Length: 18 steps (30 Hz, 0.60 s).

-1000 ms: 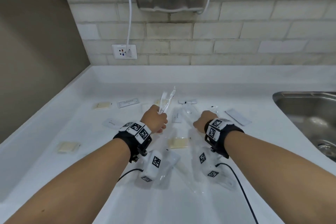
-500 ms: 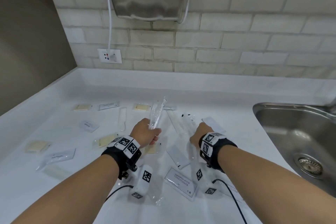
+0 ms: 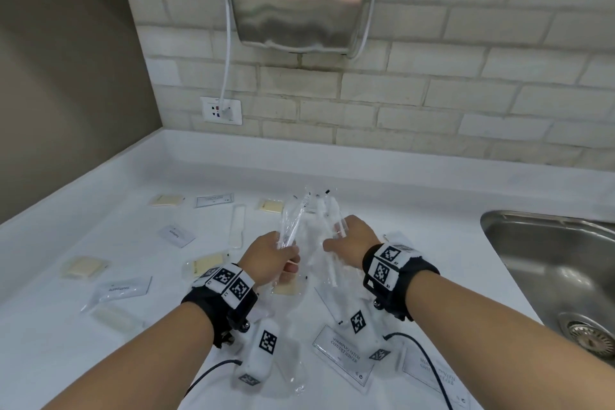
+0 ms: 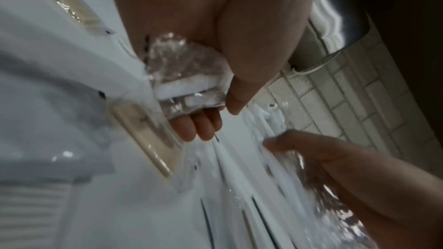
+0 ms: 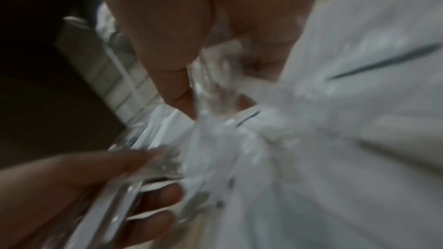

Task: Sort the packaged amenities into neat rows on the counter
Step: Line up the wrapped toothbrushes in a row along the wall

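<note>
the left hand (image 3: pixel 271 258) had its grip clamped on a bundle of clear-wrapped toothbrush packets (image 3: pixel 293 223), held above the desk (image 3: pixel 100 210). the right hand (image 3: pixel 352 236) had fingers curled into a second batch of long packets (image 3: pixel 327 210) just beside it, though blur in the right wrist view left the firmness of that hold unclear. the slick film looked likely to slide, so a packet could have slipped out and dropped among the soap sachets (image 3: pixel 208 263) and shampoo packet (image 3: pixel 342 354) scattered below. merging the two bundles might have fanned them askew and spoiled any row.
</note>
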Tool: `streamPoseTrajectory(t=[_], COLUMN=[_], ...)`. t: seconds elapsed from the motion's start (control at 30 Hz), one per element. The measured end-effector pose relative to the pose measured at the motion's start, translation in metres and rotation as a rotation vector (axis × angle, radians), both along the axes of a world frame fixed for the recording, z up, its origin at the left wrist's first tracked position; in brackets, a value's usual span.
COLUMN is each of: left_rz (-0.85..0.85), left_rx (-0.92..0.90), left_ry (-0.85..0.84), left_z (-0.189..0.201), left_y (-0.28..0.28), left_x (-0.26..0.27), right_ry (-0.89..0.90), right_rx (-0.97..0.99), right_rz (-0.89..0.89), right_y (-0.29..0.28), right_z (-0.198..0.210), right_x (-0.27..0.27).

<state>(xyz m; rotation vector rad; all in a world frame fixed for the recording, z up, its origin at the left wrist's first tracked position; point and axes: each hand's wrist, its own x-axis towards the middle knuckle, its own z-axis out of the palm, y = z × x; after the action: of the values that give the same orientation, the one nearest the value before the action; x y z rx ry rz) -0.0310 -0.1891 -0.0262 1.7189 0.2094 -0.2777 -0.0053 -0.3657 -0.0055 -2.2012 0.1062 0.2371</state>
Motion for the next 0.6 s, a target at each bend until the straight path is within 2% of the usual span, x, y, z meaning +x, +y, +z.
streamPoseTrajectory(t=[0.1,0.23,0.4,0.5,0.6], left_rz=[-0.008,0.022,-0.022,-0.095,-0.073], left_rx=[-0.084,-0.176,-0.231,-0.205,-0.097], left_ry=[-0.003,0.005,-0.015,-0.053,-0.07], left_z=[0.007,0.018,0.029,0.023,0.014], left_y=[0.014,0.049,0.1,0.137,0.177], left_x=[0.008,0.022,0.029,0.037,0.045], right_ry=[-0.063,-0.107,-0.085,-0.007,0.068], right_rx=[0.072,0.178,0.182,0.275,0.316], right_rz=[0.092,0.055,0.069,0.083,0.151], right_y=[0.032,0.07,0.139,0.183,0.221], right_z=[0.011,0.02,0.023,0.024,0.025], right_x=[0.004,0.019,0.04,0.045,0.043])
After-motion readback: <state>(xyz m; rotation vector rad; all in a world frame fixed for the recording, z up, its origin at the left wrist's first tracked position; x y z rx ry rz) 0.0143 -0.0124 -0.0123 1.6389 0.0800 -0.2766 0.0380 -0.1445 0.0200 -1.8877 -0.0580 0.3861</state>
